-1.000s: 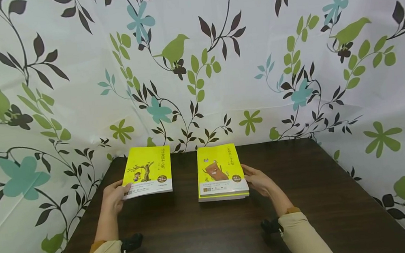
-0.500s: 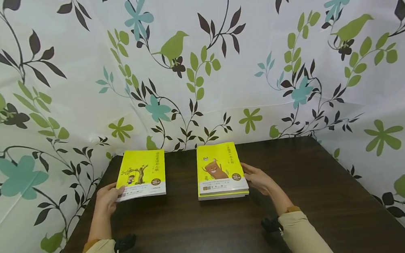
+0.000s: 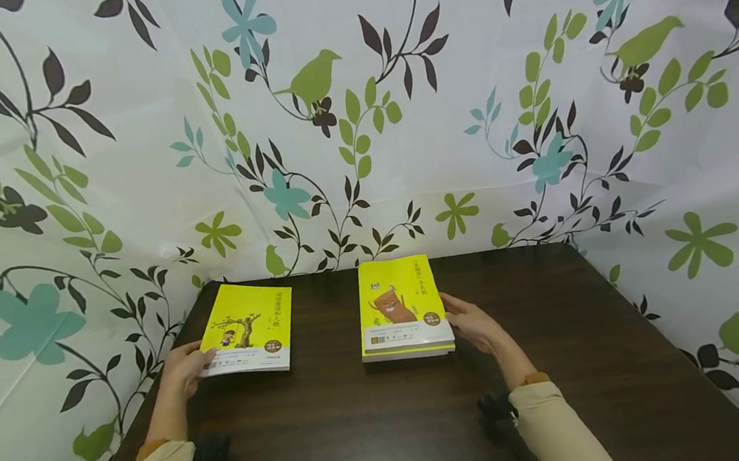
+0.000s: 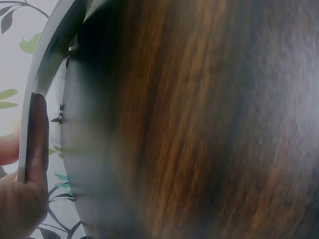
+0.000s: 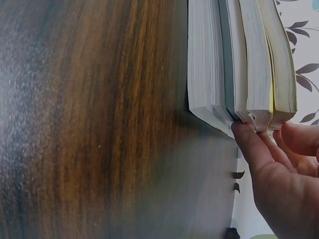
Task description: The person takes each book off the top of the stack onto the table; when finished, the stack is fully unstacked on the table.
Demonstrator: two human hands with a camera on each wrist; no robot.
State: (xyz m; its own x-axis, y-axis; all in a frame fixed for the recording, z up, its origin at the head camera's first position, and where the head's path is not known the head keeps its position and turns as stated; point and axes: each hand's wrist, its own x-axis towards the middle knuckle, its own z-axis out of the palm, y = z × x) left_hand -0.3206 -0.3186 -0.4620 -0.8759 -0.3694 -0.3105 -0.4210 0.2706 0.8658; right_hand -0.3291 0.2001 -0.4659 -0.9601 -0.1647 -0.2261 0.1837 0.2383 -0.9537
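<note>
In the head view, my left hand [image 3: 183, 369] pinches the near left corner of a thin yellow book [image 3: 247, 320], thumb on the cover and fingers beneath. The left wrist view shows this book [image 4: 29, 107] edge-on, slightly bowed and raised off the table. A stack of books [image 3: 395, 306], topped by a yellow cover with a brown tree-stump figure, lies right of it. My right hand [image 3: 478, 322] touches the stack's right side. Up close in the right wrist view, extended fingertips and thumb of the right hand [image 5: 279, 169] rest against the ends of the stacked books [image 5: 244, 64].
Both books lie toward the back of a dark wood-grain table [image 3: 355, 425]. A white cloth [image 3: 401, 138] printed with leaves, birds and flowers hangs behind the table and along its sides.
My left hand has carried the thin yellow book leftward and a little nearer to me, turning it slightly clockwise. The right hand and the stack stay in place.
</note>
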